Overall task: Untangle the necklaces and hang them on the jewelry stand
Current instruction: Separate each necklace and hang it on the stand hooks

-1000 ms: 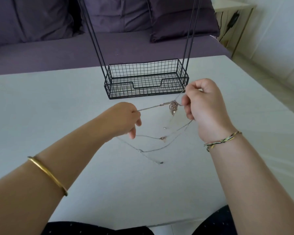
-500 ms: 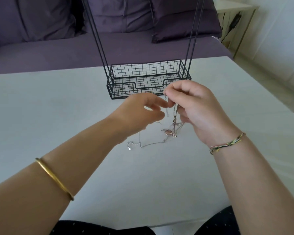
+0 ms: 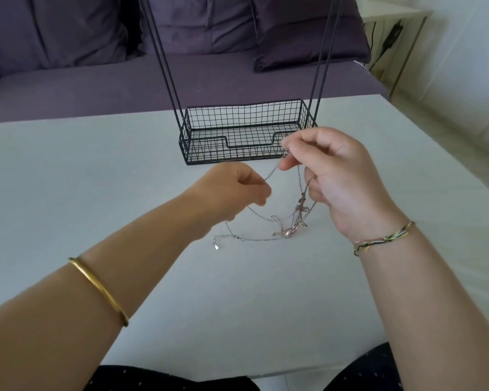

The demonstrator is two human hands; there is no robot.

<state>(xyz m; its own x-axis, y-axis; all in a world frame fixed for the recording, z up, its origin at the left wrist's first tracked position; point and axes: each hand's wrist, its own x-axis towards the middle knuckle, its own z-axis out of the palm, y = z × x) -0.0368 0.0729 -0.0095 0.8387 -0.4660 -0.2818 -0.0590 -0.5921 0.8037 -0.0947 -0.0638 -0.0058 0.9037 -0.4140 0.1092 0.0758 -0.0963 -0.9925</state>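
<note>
A tangle of thin silver necklaces (image 3: 290, 225) hangs between my hands above the white table (image 3: 96, 179), with a knot of pendants low in the middle and a clasp end trailing on the table at the left. My right hand (image 3: 331, 176) pinches a chain between thumb and forefinger and holds other strands in its lower fingers. My left hand (image 3: 235, 190) grips a strand that runs up to the right hand. The black wire jewelry stand (image 3: 246, 136) stands just beyond both hands, its basket base empty and its uprights rising out of frame.
A purple sofa (image 3: 96, 74) with cushions lies behind the table. A small side table (image 3: 395, 21) with a cable stands at the back right. My dark-clothed lap shows at the table's near edge.
Both hands first came together from a stretched-out hold. Since then my left hand has drawn left and down, pulling a strand out from the right hand; the knot still hangs low.
</note>
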